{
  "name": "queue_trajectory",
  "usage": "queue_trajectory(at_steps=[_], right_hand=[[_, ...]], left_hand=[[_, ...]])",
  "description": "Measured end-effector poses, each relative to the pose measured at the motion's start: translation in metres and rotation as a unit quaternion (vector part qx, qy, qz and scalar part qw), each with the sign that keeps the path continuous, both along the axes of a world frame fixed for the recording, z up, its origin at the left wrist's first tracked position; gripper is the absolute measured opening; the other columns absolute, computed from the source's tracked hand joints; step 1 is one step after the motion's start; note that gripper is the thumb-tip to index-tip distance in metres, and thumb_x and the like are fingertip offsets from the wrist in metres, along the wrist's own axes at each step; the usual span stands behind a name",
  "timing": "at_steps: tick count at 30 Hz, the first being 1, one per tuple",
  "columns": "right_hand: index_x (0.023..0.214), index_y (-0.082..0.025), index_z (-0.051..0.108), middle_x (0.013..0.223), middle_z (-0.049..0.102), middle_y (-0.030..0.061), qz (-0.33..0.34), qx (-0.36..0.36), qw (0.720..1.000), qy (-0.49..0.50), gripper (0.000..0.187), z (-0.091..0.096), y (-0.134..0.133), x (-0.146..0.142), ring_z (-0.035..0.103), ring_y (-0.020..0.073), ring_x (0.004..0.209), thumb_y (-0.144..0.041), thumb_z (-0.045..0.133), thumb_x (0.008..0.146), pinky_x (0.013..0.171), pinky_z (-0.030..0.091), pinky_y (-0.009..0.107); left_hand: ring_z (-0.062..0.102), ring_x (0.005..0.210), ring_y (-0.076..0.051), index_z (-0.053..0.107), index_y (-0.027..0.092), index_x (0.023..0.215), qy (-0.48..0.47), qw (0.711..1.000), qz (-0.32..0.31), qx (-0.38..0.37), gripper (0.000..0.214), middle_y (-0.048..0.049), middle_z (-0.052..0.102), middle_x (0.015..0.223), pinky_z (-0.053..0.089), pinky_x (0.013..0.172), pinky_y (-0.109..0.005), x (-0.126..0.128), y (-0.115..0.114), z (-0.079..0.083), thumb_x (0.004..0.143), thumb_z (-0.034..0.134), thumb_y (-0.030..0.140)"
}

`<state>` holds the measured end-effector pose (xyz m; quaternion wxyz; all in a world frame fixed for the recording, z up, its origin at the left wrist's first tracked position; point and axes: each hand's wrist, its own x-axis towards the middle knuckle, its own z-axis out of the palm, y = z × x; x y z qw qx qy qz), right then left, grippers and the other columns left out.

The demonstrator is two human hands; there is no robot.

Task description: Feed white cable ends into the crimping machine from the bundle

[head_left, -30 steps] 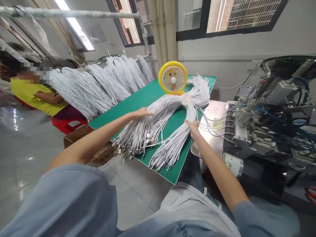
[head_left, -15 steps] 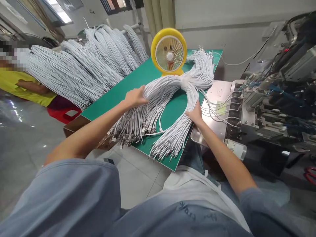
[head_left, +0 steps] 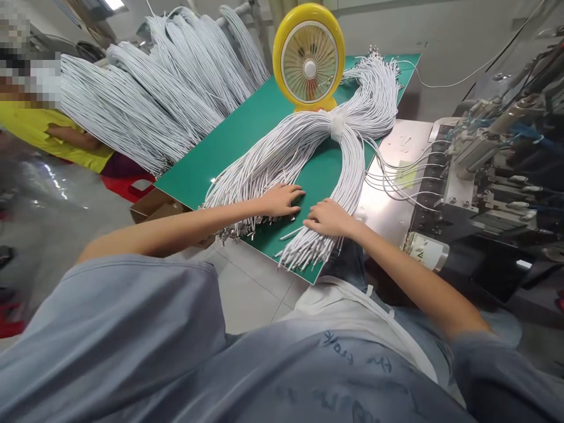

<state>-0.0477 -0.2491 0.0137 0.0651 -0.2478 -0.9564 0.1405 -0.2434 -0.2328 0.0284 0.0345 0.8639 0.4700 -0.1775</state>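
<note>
A large bundle of white cables (head_left: 282, 139) lies across the green tabletop, bound in the middle by a pale tie (head_left: 338, 126). From the tie it splits into two fans towards me. My left hand (head_left: 280, 200) rests over the lower end of the left fan, near its metal connectors, with its fingers spread. Lying across the right fan (head_left: 352, 170), close to its loose ends, my right hand (head_left: 329, 218) curls its fingers over the cables. The undersides of both hands are hidden.
A yellow fan (head_left: 309, 69) stands behind the bundle on the green table (head_left: 238, 141). Long hanging cable bunches (head_left: 176, 82) line the left side. At right, a machine (head_left: 467, 153) holds several white cables. A person in a yellow top (head_left: 30, 129) sits at far left.
My left hand has come off the upper left fan and moved down and right. My right hand has slid down and left along the right fan. The view has tilted downward.
</note>
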Motion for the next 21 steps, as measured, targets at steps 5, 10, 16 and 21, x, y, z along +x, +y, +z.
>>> queue_trajectory(at_steps=[5, 10, 16, 21], right_hand=[[0.068, -0.015, 0.070, 0.075, 0.068, 0.0087, -0.012, 0.020, 0.999, 0.023, 0.046, -0.005, -0.023, 0.022, 0.055, 0.0187, 0.074, -0.038, 0.038, 0.091, 0.081, 0.030, 0.035], [0.068, -0.016, 0.071, 0.074, 0.066, 0.0069, -0.040, 0.025, 0.995, 0.084, 0.044, -0.011, -0.040, 0.030, 0.051, 0.0182, 0.076, -0.034, 0.039, 0.091, 0.096, 0.026, 0.038], [0.074, -0.017, 0.070, 0.090, 0.067, 0.0073, -0.082, -0.031, 0.956, 0.279, 0.032, -0.031, -0.067, 0.045, 0.054, 0.0190, 0.089, -0.025, 0.042, 0.090, 0.097, 0.034, 0.040], [0.094, -0.015, 0.065, 0.093, 0.062, 0.0112, -0.372, -0.103, 0.781, 0.491, 0.030, -0.055, -0.093, 0.064, 0.059, 0.0197, 0.087, -0.019, 0.036, 0.088, 0.078, 0.049, 0.035]], left_hand=[[0.051, 0.111, -0.028, 0.044, 0.012, 0.130, 0.070, 0.998, 0.002, -0.010, 0.057, -0.0150, 0.049, 0.128, 0.035, 0.096, -0.038, -0.008, -0.008, 0.018, 0.079, 0.049, 0.036], [0.056, 0.104, -0.026, 0.060, 0.014, 0.105, 0.153, 0.988, 0.001, -0.022, 0.038, -0.0118, 0.057, 0.117, 0.036, 0.094, -0.035, -0.021, -0.001, 0.034, 0.075, 0.052, 0.035], [0.059, 0.100, -0.025, 0.064, 0.015, 0.101, 0.188, 0.981, -0.012, -0.035, 0.033, -0.0096, 0.063, 0.112, 0.037, 0.094, -0.038, -0.017, 0.014, 0.040, 0.071, 0.052, 0.024], [0.061, 0.094, -0.024, 0.066, 0.016, 0.090, 0.148, 0.987, -0.052, 0.038, 0.033, -0.0103, 0.065, 0.099, 0.043, 0.080, -0.032, 0.035, 0.018, 0.047, 0.084, 0.038, 0.031]])
